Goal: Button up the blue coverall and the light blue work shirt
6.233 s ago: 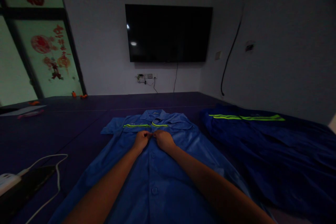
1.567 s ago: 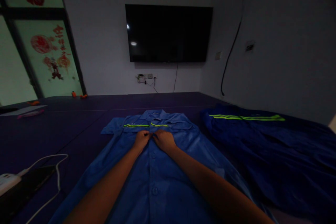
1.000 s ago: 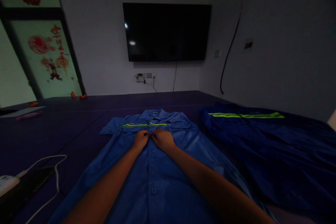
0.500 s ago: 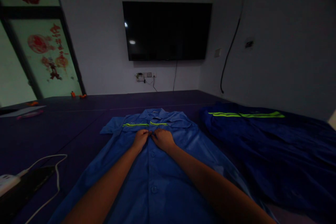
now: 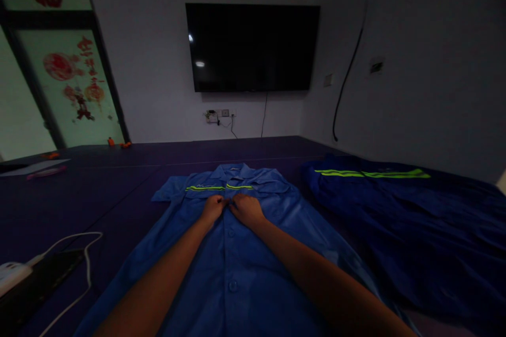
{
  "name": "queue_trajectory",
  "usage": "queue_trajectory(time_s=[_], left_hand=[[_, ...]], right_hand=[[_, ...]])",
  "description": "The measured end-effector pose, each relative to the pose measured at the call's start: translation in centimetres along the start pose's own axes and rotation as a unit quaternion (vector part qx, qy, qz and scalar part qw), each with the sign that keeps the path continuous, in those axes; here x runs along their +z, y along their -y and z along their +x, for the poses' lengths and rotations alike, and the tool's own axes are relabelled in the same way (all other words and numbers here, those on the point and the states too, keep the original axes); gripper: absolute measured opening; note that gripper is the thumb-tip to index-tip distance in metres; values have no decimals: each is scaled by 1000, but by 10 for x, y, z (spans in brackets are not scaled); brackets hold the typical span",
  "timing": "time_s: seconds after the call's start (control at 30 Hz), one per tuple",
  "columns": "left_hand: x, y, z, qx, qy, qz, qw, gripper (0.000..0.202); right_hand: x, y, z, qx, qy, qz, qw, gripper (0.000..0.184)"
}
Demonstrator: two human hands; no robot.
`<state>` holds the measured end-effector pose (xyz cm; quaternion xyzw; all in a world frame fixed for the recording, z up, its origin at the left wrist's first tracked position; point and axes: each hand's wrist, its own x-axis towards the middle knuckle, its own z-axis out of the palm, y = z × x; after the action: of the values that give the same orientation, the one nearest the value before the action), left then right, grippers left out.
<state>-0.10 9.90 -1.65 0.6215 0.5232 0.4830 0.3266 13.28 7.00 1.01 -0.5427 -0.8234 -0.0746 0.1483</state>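
Note:
A blue work shirt with yellow-green stripes across its chest lies front side up, collar pointing away from me. Both hands meet at its front placket, just below the stripes. My left hand pinches the placket edge from the left. Close beside it, my right hand has its fingers curled on the cloth from the right; the fingertips nearly touch. Whatever button lies between the fingertips is hidden. Lower on the placket, one button and a nearer button show.
A darker blue garment with a yellow-green stripe lies to the right. At lower left are a white power strip, its white cable and a black flat object. A television hangs on the far wall.
Both hands stay at the same spot on the placket, with barely any finger movement visible. The view has shifted very slightly.

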Motion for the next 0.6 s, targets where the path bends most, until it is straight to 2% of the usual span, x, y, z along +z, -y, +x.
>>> queue_trajectory(time_s=[0.6], left_hand=[[-1,2,3,2,6,-42,999,49]], right_hand=[[1,-3,-1,-6,-20,7,1000,29]])
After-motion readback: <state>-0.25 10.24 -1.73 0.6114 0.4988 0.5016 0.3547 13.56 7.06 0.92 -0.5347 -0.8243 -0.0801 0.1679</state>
